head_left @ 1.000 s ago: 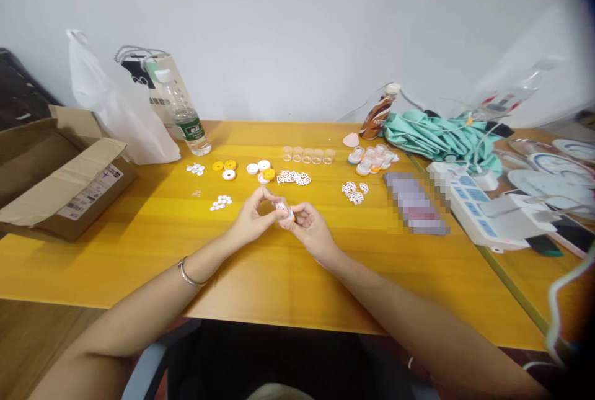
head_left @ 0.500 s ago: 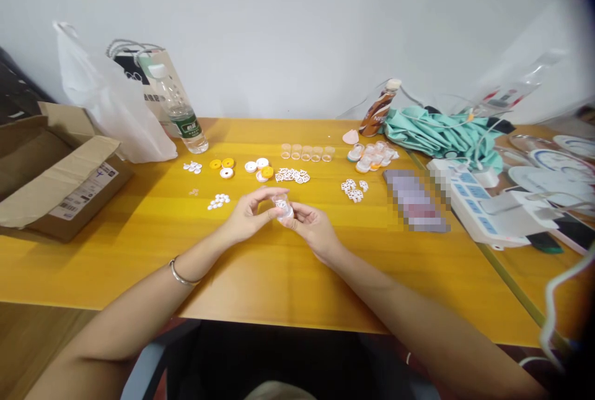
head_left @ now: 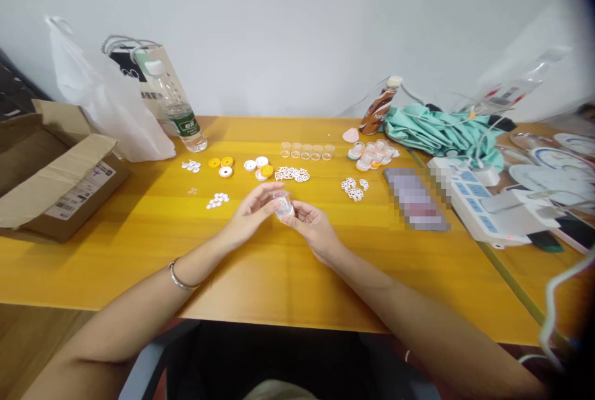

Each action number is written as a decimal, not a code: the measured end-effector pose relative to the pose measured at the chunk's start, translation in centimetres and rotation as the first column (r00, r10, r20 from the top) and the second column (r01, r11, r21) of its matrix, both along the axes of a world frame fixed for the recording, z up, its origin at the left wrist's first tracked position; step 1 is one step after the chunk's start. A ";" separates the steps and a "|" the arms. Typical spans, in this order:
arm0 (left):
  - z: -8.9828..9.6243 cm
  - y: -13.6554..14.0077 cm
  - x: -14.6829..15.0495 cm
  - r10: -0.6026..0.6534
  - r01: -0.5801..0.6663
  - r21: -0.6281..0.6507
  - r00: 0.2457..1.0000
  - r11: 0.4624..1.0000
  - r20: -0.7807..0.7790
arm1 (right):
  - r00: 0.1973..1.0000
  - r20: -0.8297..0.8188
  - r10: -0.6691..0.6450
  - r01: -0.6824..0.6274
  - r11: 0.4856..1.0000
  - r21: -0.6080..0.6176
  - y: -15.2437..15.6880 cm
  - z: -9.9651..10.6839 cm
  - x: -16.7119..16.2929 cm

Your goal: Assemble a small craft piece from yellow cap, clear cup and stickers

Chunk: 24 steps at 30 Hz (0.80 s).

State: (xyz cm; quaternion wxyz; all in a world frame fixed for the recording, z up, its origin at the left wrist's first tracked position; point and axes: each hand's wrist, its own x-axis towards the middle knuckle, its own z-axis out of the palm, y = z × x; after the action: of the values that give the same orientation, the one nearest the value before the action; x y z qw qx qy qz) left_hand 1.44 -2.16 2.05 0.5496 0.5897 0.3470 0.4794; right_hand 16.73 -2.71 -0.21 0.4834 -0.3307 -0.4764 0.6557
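A small clear cup [head_left: 283, 205] is pinched by the fingers of the left hand [head_left: 248, 215] and the right hand [head_left: 313, 227], above the surface [head_left: 288, 276] – it has just been turned, so its see-through side can be seen more easily

Prob. office: wood-top desk [head_left: 288, 282], plain wall [head_left: 288, 34], pwr strip [head_left: 486, 221], cardbd box [head_left: 60, 180]
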 end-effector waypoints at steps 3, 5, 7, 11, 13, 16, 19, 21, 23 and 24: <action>0.1 0.0 -0.2 -0.023 0.023 0.029 1.000 0.999 -0.021 | 1.000 -0.012 0.028 -0.028 1.000 0.003 0.0 0.0 0.0; -0.1 0.0 -0.2 0.014 -0.011 0.060 0.999 0.998 -0.039 | 0.999 -0.007 0.033 -0.033 0.999 0.005 -0.1 0.0 0.0; -0.2 0.0 -0.3 0.061 -0.056 0.093 0.997 0.994 -0.051 | 1.000 0.000 0.031 -0.031 1.000 0.005 -0.2 0.1 -0.1; -0.3 0.0 -0.3 0.098 -0.084 0.158 0.992 0.984 -0.083 | 1.000 -0.006 0.014 -0.014 1.000 -0.007 -0.1 0.1 0.0; -0.3 0.0 -0.3 0.103 -0.085 0.176 0.990 0.981 -0.097 | 1.000 -0.011 0.004 -0.004 1.000 -0.012 -0.1 0.1 0.0; -0.3 0.0 -0.3 0.108 -0.090 0.175 0.989 0.980 -0.097 | 1.000 -0.014 0.004 -0.004 1.000 -0.007 -0.2 0.2 -0.1; -0.2 0.0 -0.4 0.086 -0.073 0.147 0.993 0.986 -0.084 | 1.000 -0.009 0.009 -0.009 1.000 0.002 -0.3 0.4 -0.1; -0.2 0.1 -0.4 0.067 -0.058 0.118 0.995 0.991 -0.079 | 1.000 0.001 0.011 -0.011 1.000 0.003 -0.4 0.4 -0.1; -0.1 0.1 -0.5 0.041 -0.035 0.090 0.997 0.995 -0.067 | 1.000 0.013 0.013 -0.013 1.000 0.001 -0.5 0.4 -0.1; -0.1 0.1 -0.5 0.019 -0.015 0.075 0.998 0.997 -0.055 | 1.000 0.016 0.016 -0.016 1.000 -0.001 -0.5 0.4 -0.1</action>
State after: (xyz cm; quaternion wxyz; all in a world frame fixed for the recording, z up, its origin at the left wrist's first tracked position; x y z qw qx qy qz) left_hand 0.96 -2.04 1.95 0.5132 0.6199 0.3490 0.4801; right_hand 16.64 -3.21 0.17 0.4744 -0.3322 -0.4826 0.6570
